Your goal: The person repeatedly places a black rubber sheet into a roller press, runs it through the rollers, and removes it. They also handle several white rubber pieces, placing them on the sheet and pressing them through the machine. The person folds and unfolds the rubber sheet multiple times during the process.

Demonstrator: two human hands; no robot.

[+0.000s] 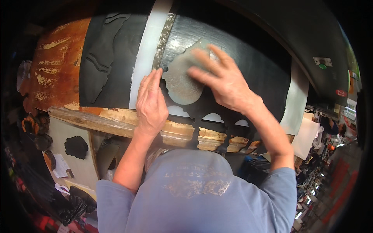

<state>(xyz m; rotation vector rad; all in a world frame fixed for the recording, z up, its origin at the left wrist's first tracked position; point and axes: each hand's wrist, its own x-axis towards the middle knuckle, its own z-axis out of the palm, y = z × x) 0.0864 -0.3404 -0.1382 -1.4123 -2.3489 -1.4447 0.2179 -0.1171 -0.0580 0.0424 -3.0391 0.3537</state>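
Observation:
A flat, grey-green rounded piece [184, 83], narrowing toward its far end, lies on a black sheet [252, 66] of leather- or rubber-like material. My right hand [227, 83] is over its right side, fingers spread and smeared by motion; whether they touch it I cannot tell. My left hand [151, 103] is at the sheet's left edge, beside the piece, with its fingers stretched out side by side. I see nothing held in it. The sheet's near edge has rounded cutouts, and its dark strips hang over the wooden bench edge [178, 132].
A second black sheet [126, 50] with an irregular cut edge lies left of a white board [142, 66]. Farther left is a worn orange-brown wooden surface [58, 58]. A dark machine body [303, 35] with a green button [322, 66] overhangs the right side.

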